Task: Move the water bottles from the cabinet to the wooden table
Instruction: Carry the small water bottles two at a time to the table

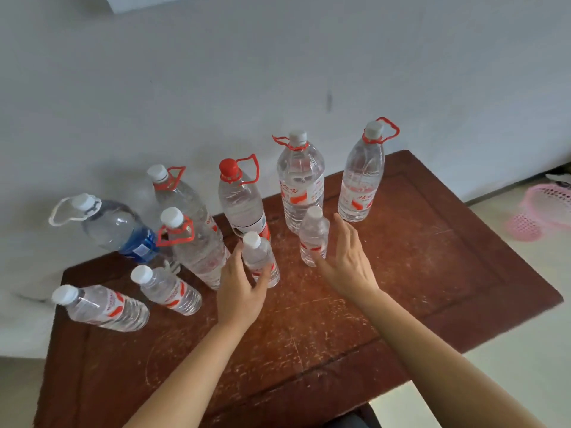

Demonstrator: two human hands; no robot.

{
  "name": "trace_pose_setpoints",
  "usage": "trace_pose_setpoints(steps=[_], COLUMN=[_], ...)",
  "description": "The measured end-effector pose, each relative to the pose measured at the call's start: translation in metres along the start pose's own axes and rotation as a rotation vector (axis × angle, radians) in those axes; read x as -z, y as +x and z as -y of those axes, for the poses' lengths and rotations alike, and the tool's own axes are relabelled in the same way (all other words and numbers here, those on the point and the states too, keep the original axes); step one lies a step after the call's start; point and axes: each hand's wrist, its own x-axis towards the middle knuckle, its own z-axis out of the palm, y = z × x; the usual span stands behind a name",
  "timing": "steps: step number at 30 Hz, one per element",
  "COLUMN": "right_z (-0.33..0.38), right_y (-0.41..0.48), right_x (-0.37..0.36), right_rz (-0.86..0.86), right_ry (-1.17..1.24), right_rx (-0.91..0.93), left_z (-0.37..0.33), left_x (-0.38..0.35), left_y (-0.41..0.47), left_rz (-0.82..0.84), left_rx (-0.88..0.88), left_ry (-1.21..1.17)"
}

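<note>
Nearest, the left forearm (185, 366) and right forearm (432, 350) stretch over a scratched, dark reddish-brown wooden table (309, 350). The left hand (241, 285) cups a small clear plastic water bottle (261, 257) with a white cap and red label, thumb curled across its lower front and fingers at its left side. The right hand (346, 261) is spread wide, fingers straight, just beside a second small white-capped bottle (313, 233); I cannot tell whether it touches it. Both bottles stand on the table near its middle.

To the left stand another small bottle (167, 288) and, at the table's left edge, the leftmost small bottle (102, 307). Just beyond the left hand stands a large clear bottle with a white cap and red carry loop (197, 251), a matching large bottle (176, 196) behind it, and a large blue-labelled bottle with a white loop (117, 227) at the back left corner.

Further back stand a large red-capped bottle (241, 208), a large grey-capped bottle (299, 186) and the rightmost large bottle (360, 180), each with a red loop. That makes 10 bottles on the table: 4 small, 6 large.

Behind rises a white wall (216, 88); at far right a pink perforated plastic basket (543, 208) lies on a pale floor (509, 350)
</note>
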Motion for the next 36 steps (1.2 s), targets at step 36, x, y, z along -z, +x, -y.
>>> trace_pose_setpoints(steps=[36], right_z=[0.183], right_y=[-1.072], right_x=[0.250], right_rz=[-1.137], right_ry=[-1.064], right_rx=[-1.345], left_z=[-0.357], left_x=[0.089], left_y=[-0.841], left_rz=[0.632], left_rx=[-1.796], left_ry=[-0.382])
